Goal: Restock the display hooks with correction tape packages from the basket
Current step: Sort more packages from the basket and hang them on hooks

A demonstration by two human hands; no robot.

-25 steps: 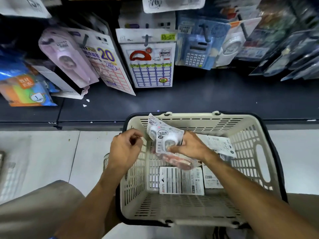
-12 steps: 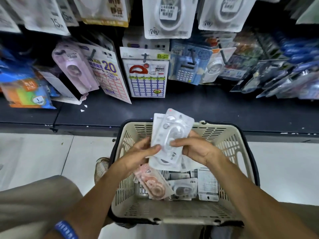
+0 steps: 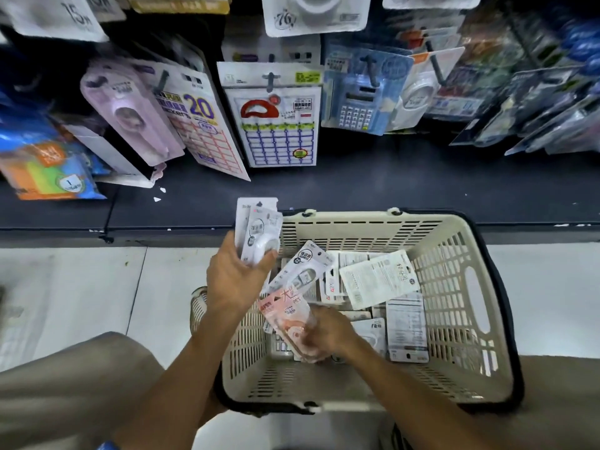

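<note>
Since half a second ago the hands have parted: the left hand (image 3: 237,280) now holds two white packs (image 3: 259,232) alone, fingers curled round them above the basket (image 3: 454,254) rim, while the right hand (image 3: 328,332) has dropped inside to pinch a pink pack (image 3: 285,316). Best lift it free of the loose packs (image 3: 380,284), stack it hang-holes aligned, then go for the hooks (image 3: 270,81).
</note>
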